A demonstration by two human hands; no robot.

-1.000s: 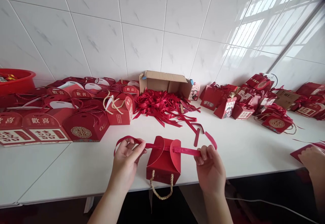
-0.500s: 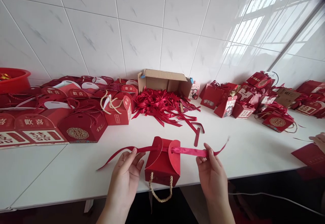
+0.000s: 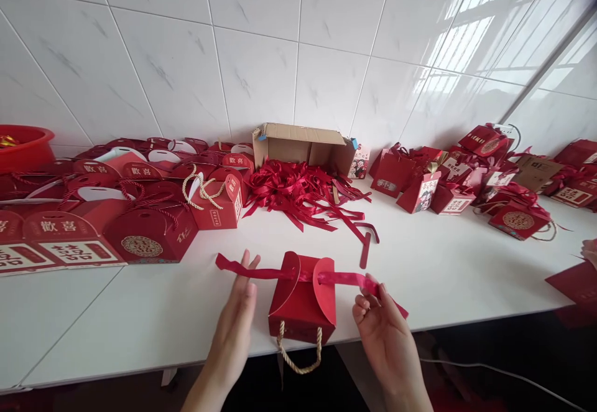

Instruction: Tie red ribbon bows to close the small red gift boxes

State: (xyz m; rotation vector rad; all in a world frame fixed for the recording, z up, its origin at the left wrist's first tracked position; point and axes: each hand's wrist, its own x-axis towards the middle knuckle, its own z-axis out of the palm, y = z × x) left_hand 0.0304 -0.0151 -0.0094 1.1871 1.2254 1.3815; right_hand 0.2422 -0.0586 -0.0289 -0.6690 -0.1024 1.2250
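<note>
A small red gift box (image 3: 302, 303) with rounded top flaps and a beige rope handle stands at the white table's front edge. A red ribbon (image 3: 338, 277) runs through its flaps and sticks out on both sides. My left hand (image 3: 236, 322) is left of the box, fingers stretched out, with the ribbon's left end lying across the fingertips. My right hand (image 3: 382, 322) is right of the box, its fingers pinching the ribbon's right end.
A pile of red ribbons (image 3: 298, 194) lies before an open cardboard box (image 3: 303, 144) at the wall. Many red gift boxes (image 3: 149, 231) crowd the left, more (image 3: 466, 188) the right. A red basin (image 3: 23, 147) sits far left. Another person's hand (image 3: 590, 251) shows at the right edge.
The ribbon's long left tail has shortened and now lies over my opened left fingers. My right hand has dropped lower with the right end. The box has barely moved.
</note>
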